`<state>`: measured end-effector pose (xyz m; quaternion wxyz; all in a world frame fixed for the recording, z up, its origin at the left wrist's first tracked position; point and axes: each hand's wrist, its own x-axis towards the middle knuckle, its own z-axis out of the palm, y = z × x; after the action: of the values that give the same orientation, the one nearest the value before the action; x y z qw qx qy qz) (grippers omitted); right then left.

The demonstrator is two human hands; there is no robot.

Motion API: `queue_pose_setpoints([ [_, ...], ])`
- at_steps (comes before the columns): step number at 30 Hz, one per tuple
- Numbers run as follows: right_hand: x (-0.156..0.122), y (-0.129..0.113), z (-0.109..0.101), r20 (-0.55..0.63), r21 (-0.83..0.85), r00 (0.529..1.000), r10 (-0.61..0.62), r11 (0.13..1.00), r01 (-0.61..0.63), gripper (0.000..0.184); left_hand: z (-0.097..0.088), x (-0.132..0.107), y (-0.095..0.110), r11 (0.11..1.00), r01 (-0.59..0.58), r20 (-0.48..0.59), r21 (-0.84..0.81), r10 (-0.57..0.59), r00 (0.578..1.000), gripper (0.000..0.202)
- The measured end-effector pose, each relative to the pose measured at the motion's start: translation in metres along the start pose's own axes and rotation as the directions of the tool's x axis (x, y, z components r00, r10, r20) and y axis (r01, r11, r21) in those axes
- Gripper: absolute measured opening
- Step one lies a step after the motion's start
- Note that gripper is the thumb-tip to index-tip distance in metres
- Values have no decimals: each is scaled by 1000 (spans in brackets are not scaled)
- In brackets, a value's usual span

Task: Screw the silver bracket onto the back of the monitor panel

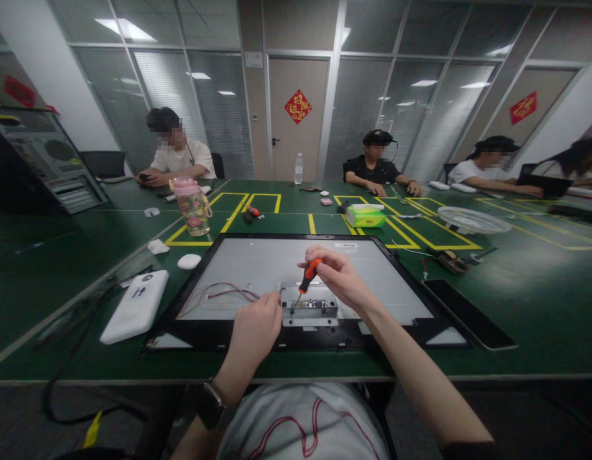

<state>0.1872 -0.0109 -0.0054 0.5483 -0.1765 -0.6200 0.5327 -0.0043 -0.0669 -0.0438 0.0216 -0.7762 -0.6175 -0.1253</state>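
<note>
A display panel (219, 259) with a black frame lies back side up on the table before me. On its near middle sits a metal bracket (290, 295) with a row of connector ports. My right hand (338, 273) is closed around the orange and black handle of a screwdriver (307, 276). The screwdriver's tip points down at the left part of the bracket, by a screw spot. Closed fingers of my left hand (256, 324) grip the bracket's left edge; their tips are partly hidden. Thin coloured wires (224, 287) run across the panel to the left.
Left of the panel lie a white power bank (137, 306) and a white rounded case (189, 262); a pink-lidded bottle (193, 207) stands behind. A black phone (468, 313) lies right. Farther off are a tissue pack (366, 216), a white round grille (473, 219) and several seated people.
</note>
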Motion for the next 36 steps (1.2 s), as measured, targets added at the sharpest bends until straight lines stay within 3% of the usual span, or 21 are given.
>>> queue_pose_setpoints([
  [8, -2, -5, 3, 61, 116, 993, 104, 987, -111, 27, 2, 1, -1, 1000, -7, -12, 11, 7, 1000, 25],
  [14, 0, -1, 2, 34, 74, 999, -1, 997, -2, 21, 2, 0, -1, 1000, -8, -8, -8, 8, 1000, 25],
  [22, -2, -4, 4, 109, 74, 993, 56, 995, -64, 28, 3, 0, -2, 1000, -8, -3, -5, 8, 1000, 25],
  [28, -2, 0, 0, 54, -86, 998, -31, 996, 35, 21, 3, 0, -2, 1000, -14, -12, 3, 14, 1000, 26],
  [34, -3, -5, 0, 93, -34, 994, 58, 998, -55, 34, 3, 1, -2, 1000, -4, -3, 10, 4, 1000, 25],
  [36, -3, -5, 0, 98, -8, 994, 47, 999, -46, 31, 4, 1, -2, 1000, -6, -5, 3, 6, 1000, 25],
])
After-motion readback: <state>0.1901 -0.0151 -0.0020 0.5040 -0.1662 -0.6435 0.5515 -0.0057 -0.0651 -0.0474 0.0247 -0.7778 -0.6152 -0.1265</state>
